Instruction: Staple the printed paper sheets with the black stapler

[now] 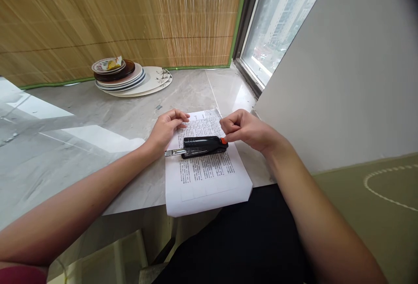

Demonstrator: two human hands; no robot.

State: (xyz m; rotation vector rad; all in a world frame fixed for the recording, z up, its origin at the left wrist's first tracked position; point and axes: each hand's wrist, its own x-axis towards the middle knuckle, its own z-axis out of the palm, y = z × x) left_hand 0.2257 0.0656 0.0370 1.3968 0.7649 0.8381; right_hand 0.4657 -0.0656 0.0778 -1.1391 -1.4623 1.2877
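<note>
A black stapler (205,145) lies crosswise on printed paper sheets (209,175). Its metal staple tray (175,152) sticks out at the left end, and a red-orange button (223,140) marks the right end. My right hand (243,129) is closed, fingers curled, with the thumb tip against this button. My left hand (167,128) rests at the left edge of the paper, above the tray. Its fingers are loosely bent and a little apart, with nothing visible in them. The paper's near edge bends over the edge of the counter.
Stacked plates (120,77) stand at the back left of the marble counter (130,175), before a bamboo blind (114,18). At the right are a window (277,18) and a plain pale wall (346,70). My dark-clothed lap (241,240) is below the counter edge.
</note>
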